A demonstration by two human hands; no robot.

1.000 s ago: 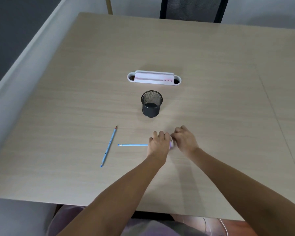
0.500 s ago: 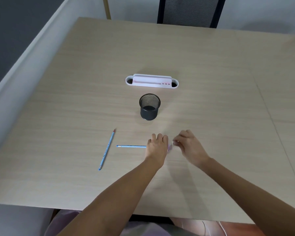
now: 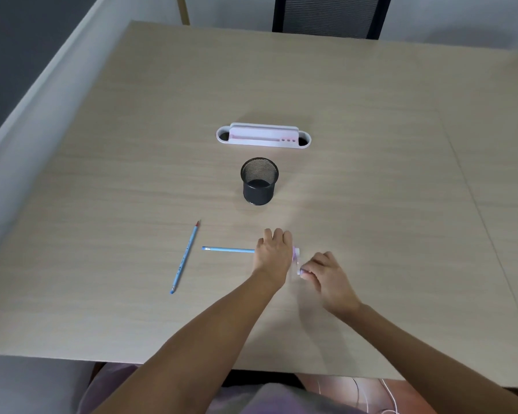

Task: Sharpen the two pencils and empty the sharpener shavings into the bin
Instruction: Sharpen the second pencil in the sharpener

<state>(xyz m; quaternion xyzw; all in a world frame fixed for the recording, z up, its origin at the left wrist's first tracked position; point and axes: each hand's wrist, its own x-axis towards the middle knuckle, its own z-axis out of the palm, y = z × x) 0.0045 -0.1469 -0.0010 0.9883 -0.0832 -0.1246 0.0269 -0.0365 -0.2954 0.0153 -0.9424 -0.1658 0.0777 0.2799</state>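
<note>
My left hand point(image 3: 274, 255) is closed around a blue pencil point(image 3: 228, 250) that lies level, its free end pointing left. Its other end goes into a small pink and clear sharpener point(image 3: 296, 259), mostly hidden behind my left hand. My right hand point(image 3: 326, 274) pinches the sharpener's lower end with fingertips. A second blue pencil point(image 3: 185, 257) with a red tip lies loose on the table to the left, slanting away from me. A black mesh bin point(image 3: 259, 180) stands upright beyond my hands.
A white and pink desk organiser point(image 3: 263, 136) lies behind the bin. The wooden table point(image 3: 371, 174) has a seam running down its right side. A dark chair back point(image 3: 326, 16) stands at the far edge, and a grey wall runs along the left.
My right hand has drawn back to the right and toward me, from pressed against the left hand to holding the sharpener by fingertips. The left hand and pencil have barely moved.
</note>
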